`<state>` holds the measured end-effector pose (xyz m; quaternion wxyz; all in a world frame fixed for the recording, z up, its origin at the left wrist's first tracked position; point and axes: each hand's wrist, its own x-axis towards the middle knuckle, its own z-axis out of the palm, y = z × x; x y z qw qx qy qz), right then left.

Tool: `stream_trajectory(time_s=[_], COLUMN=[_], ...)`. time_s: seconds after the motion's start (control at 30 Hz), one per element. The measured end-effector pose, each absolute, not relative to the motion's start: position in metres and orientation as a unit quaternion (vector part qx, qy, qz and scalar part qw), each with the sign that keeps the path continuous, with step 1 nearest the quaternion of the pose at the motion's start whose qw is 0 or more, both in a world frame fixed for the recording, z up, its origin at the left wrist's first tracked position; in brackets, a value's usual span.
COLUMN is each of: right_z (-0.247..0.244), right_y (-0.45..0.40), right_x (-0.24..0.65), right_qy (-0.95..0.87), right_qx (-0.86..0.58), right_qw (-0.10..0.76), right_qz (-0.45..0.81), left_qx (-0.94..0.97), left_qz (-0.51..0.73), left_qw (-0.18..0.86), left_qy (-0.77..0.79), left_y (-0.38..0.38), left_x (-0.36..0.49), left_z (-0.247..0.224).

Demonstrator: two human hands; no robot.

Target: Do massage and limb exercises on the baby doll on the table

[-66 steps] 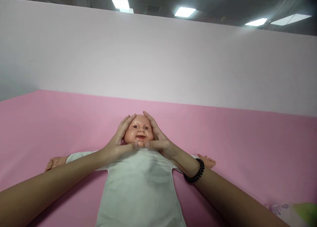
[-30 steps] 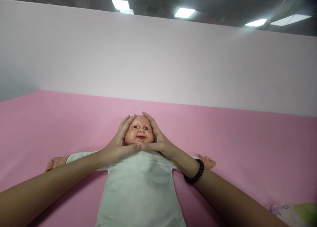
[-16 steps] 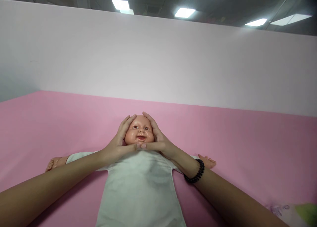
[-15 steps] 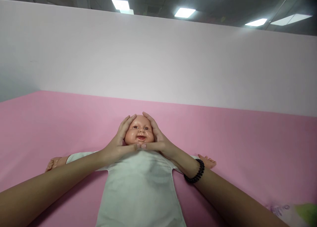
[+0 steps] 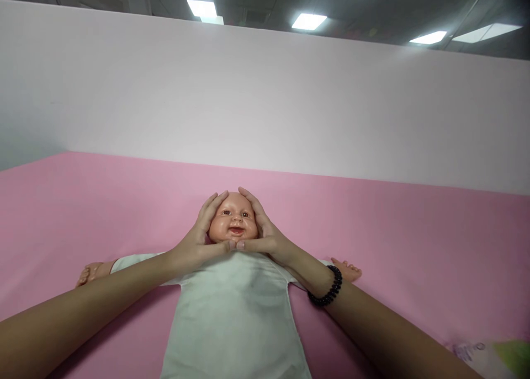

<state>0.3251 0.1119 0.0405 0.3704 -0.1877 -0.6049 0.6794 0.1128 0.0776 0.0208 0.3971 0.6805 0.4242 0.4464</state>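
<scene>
A baby doll (image 5: 236, 313) in a pale, long-sleeved garment lies on its back, arms spread out to both sides. My left hand (image 5: 202, 233) cups the left side of its head, fingers along the temple and thumb under the chin. On the other side my right hand (image 5: 269, 233) clasps the head in the same way. The two thumb tips meet or nearly meet just below the chin. Between my palms the doll's face (image 5: 237, 222) points up, with its mouth open. A black coiled band (image 5: 327, 291) circles my right wrist. The doll's legs are out of frame.
The doll lies on a pink padded surface (image 5: 393, 246). Behind it rises a white wall panel (image 5: 265, 103). At the lower right a white and green printed package (image 5: 492, 357) is partly cut off by the frame. Ceiling lights (image 5: 309, 21) shine above the panel.
</scene>
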Motion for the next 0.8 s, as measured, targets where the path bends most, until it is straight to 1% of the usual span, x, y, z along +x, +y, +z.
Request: stream_trajectory(time_s=[0.27, 0.4, 0.57, 0.7, 0.8], right_z=[0.037, 0.032, 0.021, 0.015, 0.017], right_y=[0.113, 0.115, 0.117, 0.113, 0.108], right_x=[0.324, 0.316, 0.306, 0.304, 0.304], right_qy=[-0.589, -0.565, -0.598, -0.602, -0.620], right_qx=[-0.199, -0.197, -0.283, -0.342, -0.374], right_qw=[0.395, 0.447, 0.503, 0.540, 0.544], right_qz=[0.676, 0.665, 0.556, 0.479, 0.424], left_qx=[0.691, 0.690, 0.682, 0.695, 0.712], left_qz=[0.436, 0.435, 0.452, 0.466, 0.476], left_qw=[0.376, 0.376, 0.359, 0.315, 0.272], left_qy=[0.437, 0.440, 0.449, 0.448, 0.439], left_y=[0.079, 0.077, 0.076, 0.075, 0.075], left_x=[0.110, 0.111, 0.116, 0.118, 0.118], left_z=[0.020, 0.025, 0.029, 0.022, 0.014])
